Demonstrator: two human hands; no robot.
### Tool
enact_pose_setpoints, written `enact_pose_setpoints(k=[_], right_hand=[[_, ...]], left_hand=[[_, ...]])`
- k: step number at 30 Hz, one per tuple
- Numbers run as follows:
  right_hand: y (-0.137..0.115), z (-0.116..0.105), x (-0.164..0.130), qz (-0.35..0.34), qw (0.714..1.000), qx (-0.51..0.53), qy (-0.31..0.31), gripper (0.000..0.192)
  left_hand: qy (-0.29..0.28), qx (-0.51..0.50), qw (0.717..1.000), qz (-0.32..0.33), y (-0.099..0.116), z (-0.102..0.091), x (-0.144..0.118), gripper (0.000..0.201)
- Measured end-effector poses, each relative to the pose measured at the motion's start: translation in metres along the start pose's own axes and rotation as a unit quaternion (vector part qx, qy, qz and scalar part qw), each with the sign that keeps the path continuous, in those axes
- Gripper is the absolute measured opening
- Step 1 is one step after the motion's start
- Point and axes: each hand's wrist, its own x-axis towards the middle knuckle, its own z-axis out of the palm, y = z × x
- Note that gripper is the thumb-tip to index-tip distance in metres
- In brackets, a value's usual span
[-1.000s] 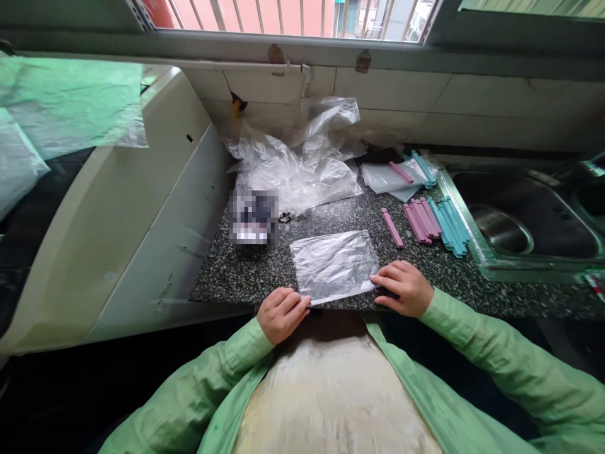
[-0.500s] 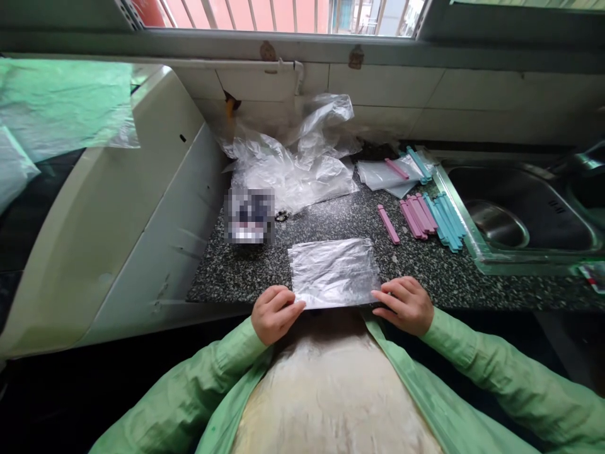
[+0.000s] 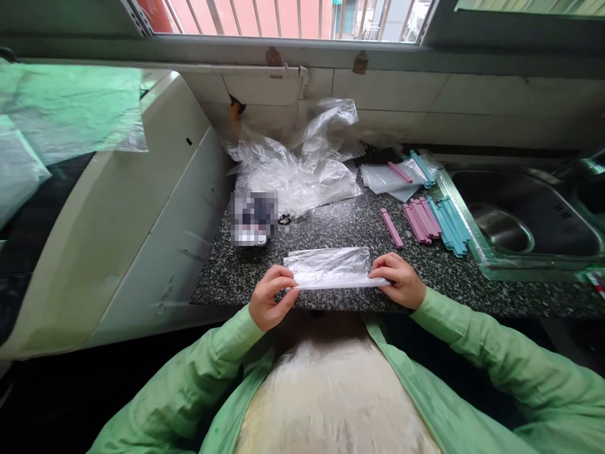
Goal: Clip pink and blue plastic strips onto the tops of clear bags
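A clear plastic bag (image 3: 328, 265) lies flat on the speckled countertop in front of me, its near edge folded over into a narrow whitish strip. My left hand (image 3: 273, 297) pinches the left end of that strip between thumb and fingers. At the other end, my right hand (image 3: 398, 279) grips the strip the same way, so the fold is held straight between them. Beyond my right hand a single pink bag clip (image 3: 392, 228) rests on the counter. More pink clips (image 3: 422, 221) and blue clips (image 3: 449, 227) lie side by side to its right.
Crumpled clear plastic (image 3: 302, 173) covers the back of the counter. A blurred-out object (image 3: 254, 218) stands at left, beside a pale appliance panel (image 3: 155, 214). Flat bags (image 3: 390, 178) with clips on top lie near the steel sink (image 3: 477, 268) at right.
The bag's near edge has been folded away from me, so less of the bag shows. Both hands have moved slightly forward with it, and the strip has become narrow and whiter.
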Motion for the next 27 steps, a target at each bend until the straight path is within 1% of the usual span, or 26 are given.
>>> enact_pose_setpoints(k=[1,2,4,5,6,9,10,14,17,19,22,24,27], right_hand=[[0.000,0.000,0.003,0.011,1.000,0.016,-0.001,0.010],[-0.001,-0.001,0.005,0.023,0.999,0.030,0.000,0.009],[-0.001,-0.001,0.008,0.049,0.997,0.054,0.004,0.009],[0.000,-0.001,0.009,0.062,0.996,0.065,0.006,0.010],[0.001,0.000,0.009,0.076,0.994,0.076,0.008,0.011],[0.005,0.002,0.010,0.123,0.987,0.099,0.010,0.014],[0.005,0.004,0.010,0.143,0.985,0.100,0.008,0.015],[0.008,0.007,0.015,0.249,0.966,0.065,-0.025,0.024],[0.010,0.009,0.022,0.306,0.950,0.054,-0.037,0.024],[0.010,0.010,0.027,0.323,0.945,0.037,-0.040,0.020],[0.010,0.009,0.031,0.332,0.941,-0.031,-0.057,0.019],[0.009,0.009,0.033,0.325,0.940,-0.077,-0.065,0.018],[0.010,0.009,0.032,0.307,0.943,-0.108,-0.067,0.015]], left_hand=[[-0.014,0.006,1.000,-0.003,-0.005,-0.002,0.001,0.016],[-0.033,0.022,0.999,-0.003,-0.010,-0.004,0.002,0.028],[-0.076,0.075,0.994,-0.005,-0.018,-0.007,0.004,0.049],[-0.095,0.100,0.990,-0.008,-0.022,-0.008,0.005,0.053],[-0.110,0.120,0.987,-0.012,-0.025,-0.009,0.007,0.048],[-0.129,0.134,0.982,-0.019,-0.029,-0.006,0.012,0.019],[-0.125,0.133,0.983,-0.024,-0.029,-0.005,0.014,0.016],[-0.095,0.149,0.982,-0.071,-0.030,0.002,0.018,0.018],[-0.066,0.176,0.976,-0.111,-0.030,0.008,0.018,0.020],[-0.044,0.204,0.969,-0.131,-0.030,0.012,0.018,0.021],[-0.025,0.253,0.957,-0.139,-0.028,0.016,0.016,0.021],[-0.024,0.279,0.950,-0.140,-0.026,0.017,0.015,0.021],[-0.033,0.305,0.941,-0.143,-0.025,0.017,0.014,0.021]])
